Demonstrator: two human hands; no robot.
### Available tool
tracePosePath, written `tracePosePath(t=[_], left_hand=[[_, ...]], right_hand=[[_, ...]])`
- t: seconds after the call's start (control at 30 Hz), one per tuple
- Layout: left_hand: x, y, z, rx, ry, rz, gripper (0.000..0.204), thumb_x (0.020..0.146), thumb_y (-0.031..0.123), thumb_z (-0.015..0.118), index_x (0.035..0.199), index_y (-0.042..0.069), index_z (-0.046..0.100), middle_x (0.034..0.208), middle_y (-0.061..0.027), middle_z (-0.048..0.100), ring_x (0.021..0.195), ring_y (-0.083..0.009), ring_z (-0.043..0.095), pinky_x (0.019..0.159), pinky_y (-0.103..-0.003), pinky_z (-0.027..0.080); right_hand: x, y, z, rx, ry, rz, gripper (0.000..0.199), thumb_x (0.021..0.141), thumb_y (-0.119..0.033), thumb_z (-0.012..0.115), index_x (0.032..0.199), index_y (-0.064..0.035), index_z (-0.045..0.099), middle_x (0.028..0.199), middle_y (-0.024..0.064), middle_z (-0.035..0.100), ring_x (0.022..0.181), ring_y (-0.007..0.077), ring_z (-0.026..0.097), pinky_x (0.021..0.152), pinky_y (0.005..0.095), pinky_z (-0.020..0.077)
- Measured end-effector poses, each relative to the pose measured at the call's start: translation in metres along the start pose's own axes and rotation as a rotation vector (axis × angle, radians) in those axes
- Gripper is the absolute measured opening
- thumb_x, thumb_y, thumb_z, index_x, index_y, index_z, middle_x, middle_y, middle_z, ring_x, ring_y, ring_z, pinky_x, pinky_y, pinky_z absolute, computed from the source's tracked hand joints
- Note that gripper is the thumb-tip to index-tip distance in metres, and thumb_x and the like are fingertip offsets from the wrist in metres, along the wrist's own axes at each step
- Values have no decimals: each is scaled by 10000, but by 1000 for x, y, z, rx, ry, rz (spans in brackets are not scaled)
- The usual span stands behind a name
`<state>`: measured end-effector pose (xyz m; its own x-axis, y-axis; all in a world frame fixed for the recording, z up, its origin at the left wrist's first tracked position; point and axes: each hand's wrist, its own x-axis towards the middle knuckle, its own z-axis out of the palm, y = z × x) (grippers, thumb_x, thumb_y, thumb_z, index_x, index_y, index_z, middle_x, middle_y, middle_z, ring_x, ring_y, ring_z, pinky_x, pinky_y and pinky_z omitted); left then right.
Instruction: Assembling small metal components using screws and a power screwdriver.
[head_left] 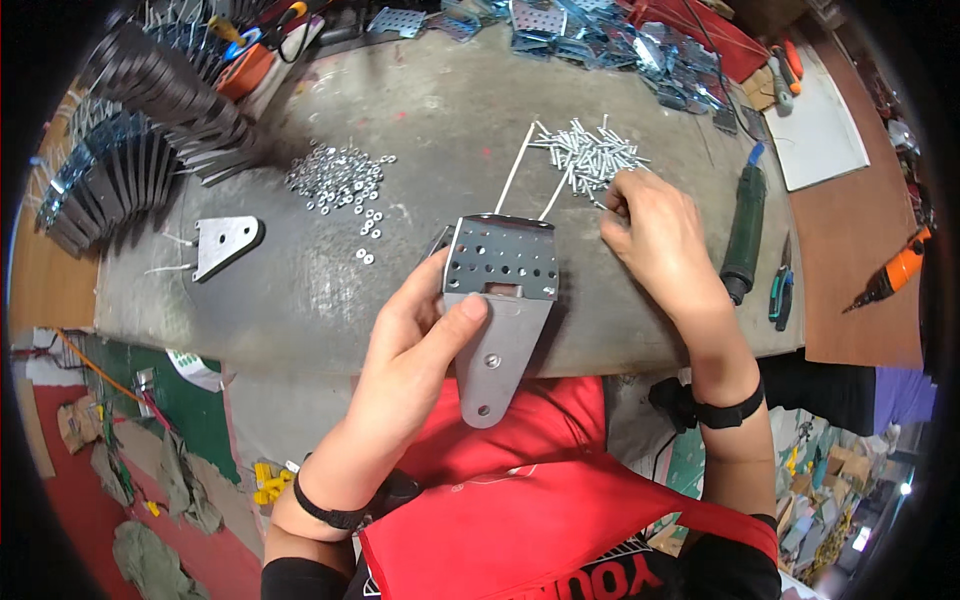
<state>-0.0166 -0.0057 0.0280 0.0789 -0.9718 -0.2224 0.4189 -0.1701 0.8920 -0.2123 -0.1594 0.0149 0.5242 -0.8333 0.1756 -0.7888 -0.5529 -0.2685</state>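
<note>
My left hand [405, 345] is closed round a grey metal bracket [505, 350], thumb on its front face. The bracket has a rounded lower end with holes, and a dark perforated plate [503, 258] sits across its top. Two thin white strands [515, 170] run up from behind it toward a pile of screws [588, 152]. At the pile's near right edge my right hand [655, 225] has its fingers curled and pinched together. What lies between those fingertips is hidden. A pile of small nuts [335, 178] lies to the left of the bracket.
Another bracket [225, 247] lies at the left, with stacked dark metal parts [165, 90] behind it. On the right are a green power screwdriver [743, 230] and pliers [781, 290]. Perforated plates [640, 60] are heaped at the back. An orange-handled tool [895, 268] is far right.
</note>
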Motion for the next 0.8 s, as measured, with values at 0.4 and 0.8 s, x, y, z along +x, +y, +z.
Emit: tracePosePath(t=[0.4, 0.8], left_hand=[[-6, -13, 0, -4, 6, 4, 388, 948, 91, 509, 1300, -52, 430, 1093, -77, 612, 992, -110, 568, 870, -262, 456], [-11, -19, 15, 175, -55, -19, 537, 907, -8, 511, 1401, -51, 304, 1155, -84, 556, 1013, -108, 533, 873, -263, 447]], right_hand=[[-40, -57, -33, 789, 122, -123, 118, 738, 31, 647, 850, -8, 644, 793, 71, 638, 702, 131, 628, 600, 254, 512], [-54, -73, 8, 486, 398, -519, 265, 631, -4, 705, 889, -22, 651, 833, 77, 629, 734, 259, 589, 633, 350, 490]])
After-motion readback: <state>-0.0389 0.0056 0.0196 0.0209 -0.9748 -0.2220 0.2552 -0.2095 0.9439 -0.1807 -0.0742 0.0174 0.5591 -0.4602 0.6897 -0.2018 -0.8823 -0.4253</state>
